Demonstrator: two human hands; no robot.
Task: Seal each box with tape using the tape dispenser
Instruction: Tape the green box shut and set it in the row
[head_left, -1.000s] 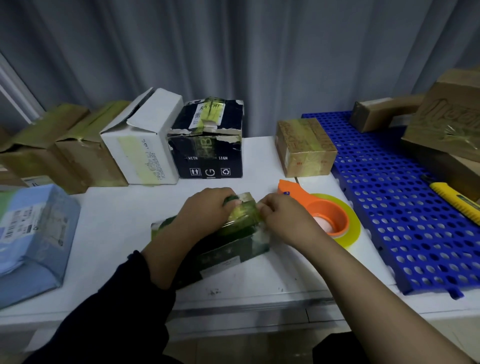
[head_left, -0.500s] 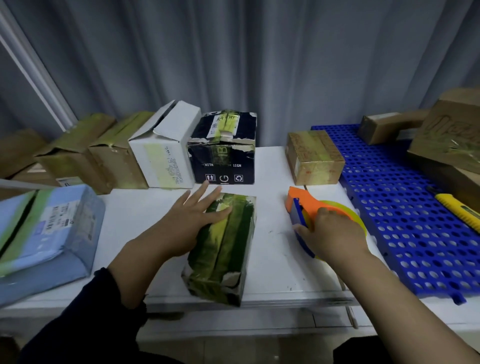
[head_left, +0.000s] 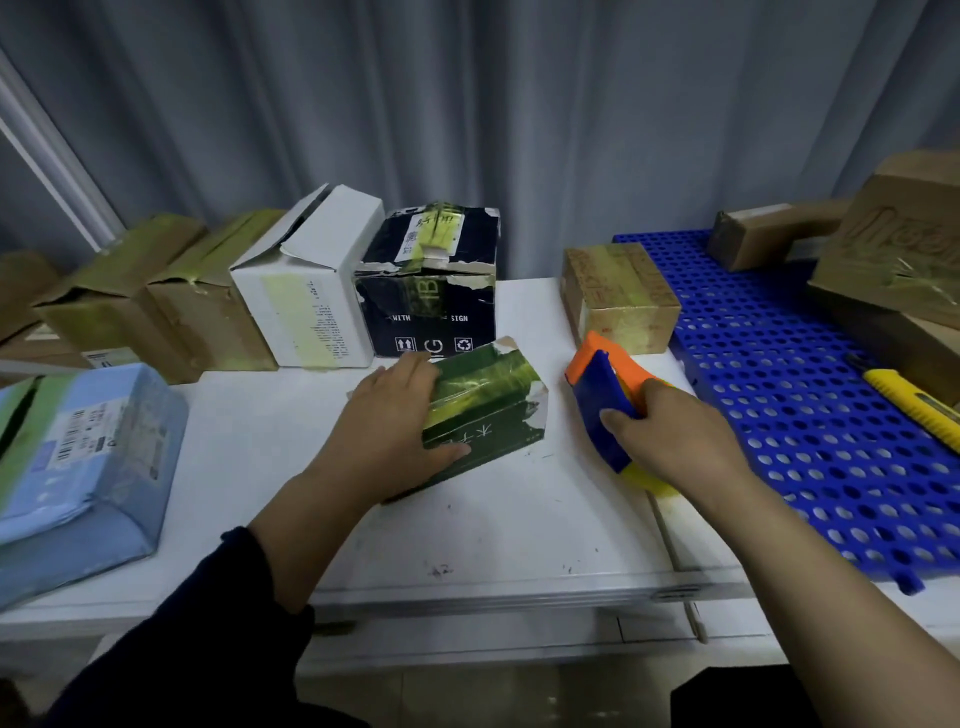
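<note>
Green box (head_left: 483, 410), taped over, lies on the counter (head_left: 519, 519), just before the black box (head_left: 431, 291); your left hand (head_left: 400, 421) clasps its left end, thumb on the front face. Your right hand (head_left: 670, 436) grips the tape dispenser (head_left: 602, 400) just right, not touching it

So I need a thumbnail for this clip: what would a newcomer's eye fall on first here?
Probably the orange-and-blue dispenser, gripped by the right hand just right of centre over the white table. Next comes the green box at centre, glossy with tape and held by the left hand. The bright blue grid on the right, with a yellow knife at its far edge, also stands out.
</note>
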